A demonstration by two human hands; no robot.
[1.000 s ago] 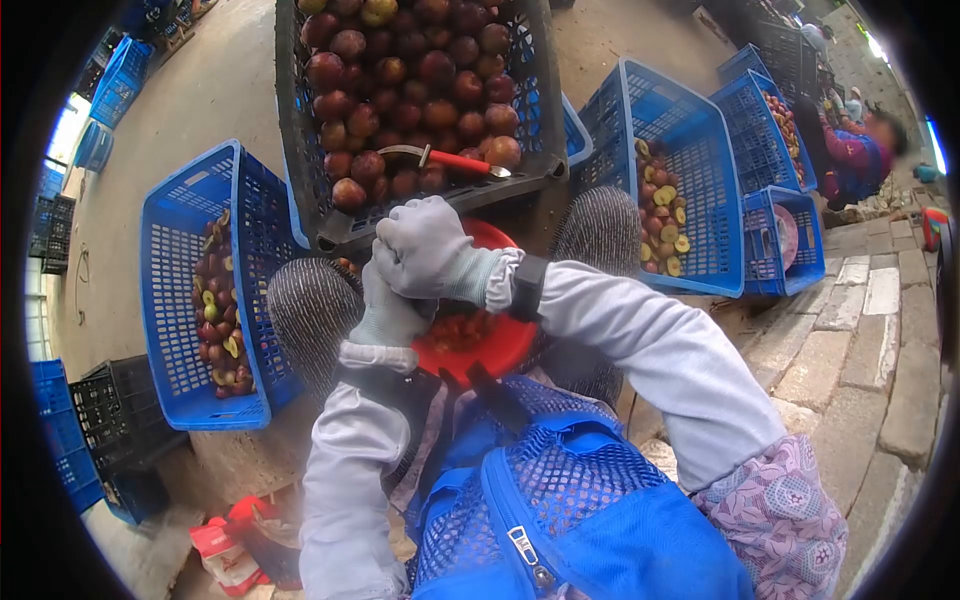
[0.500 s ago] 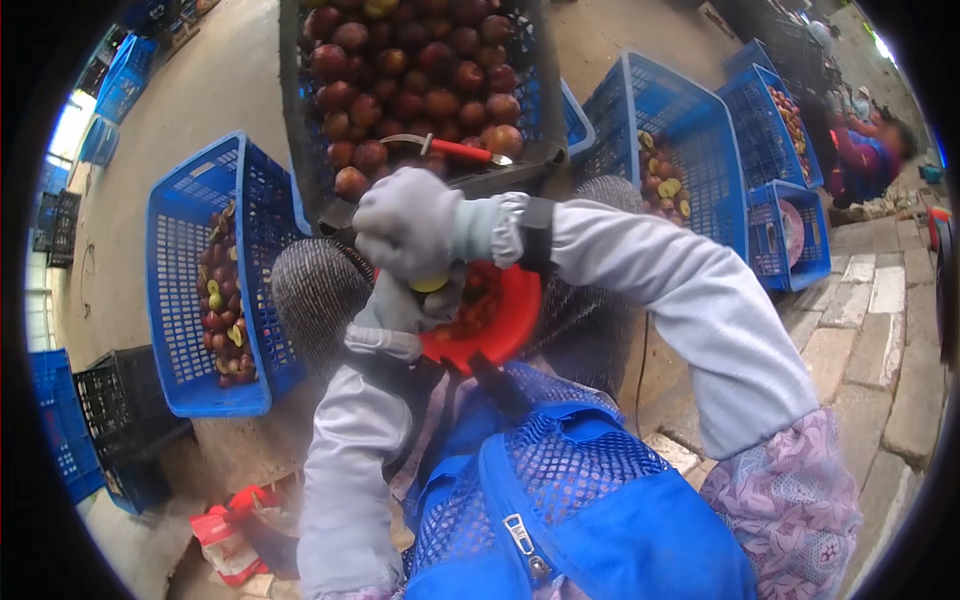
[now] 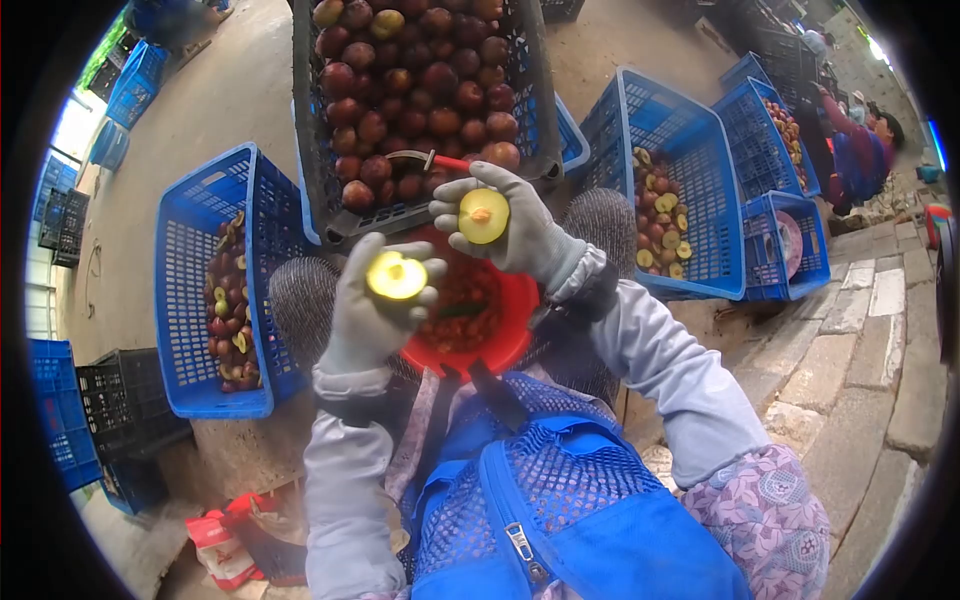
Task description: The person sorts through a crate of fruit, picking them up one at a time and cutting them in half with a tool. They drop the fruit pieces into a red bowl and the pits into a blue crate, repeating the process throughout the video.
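Both my hands wear grey gloves and are held apart over my lap. My left hand (image 3: 365, 320) grips a plum half (image 3: 382, 287), its yellow cut face up with a hollow in the middle. In my right hand (image 3: 525, 225) is another plum half (image 3: 486, 228), cut face up, an orange-brown pit at its centre. Beneath them a red bowl (image 3: 520, 345) holds reddish pits or scraps, partly hidden by the hands. A tool with a red handle and a curved metal part (image 3: 408, 155) lies on whole plums (image 3: 420, 95) in a dark crate (image 3: 308, 150).
Blue crates with cut plums stand at my left (image 3: 170, 270) and right (image 3: 725, 190). Further right, a small blue crate (image 3: 805, 265) contains something pinkish. Black crates (image 3: 125, 395) are at the far left. Another person (image 3: 865, 150) sits at the upper right.
My hands were together, the right over the left around the fruit. Now they have moved apart, each showing a plum half, and the right hand has swung to the right.
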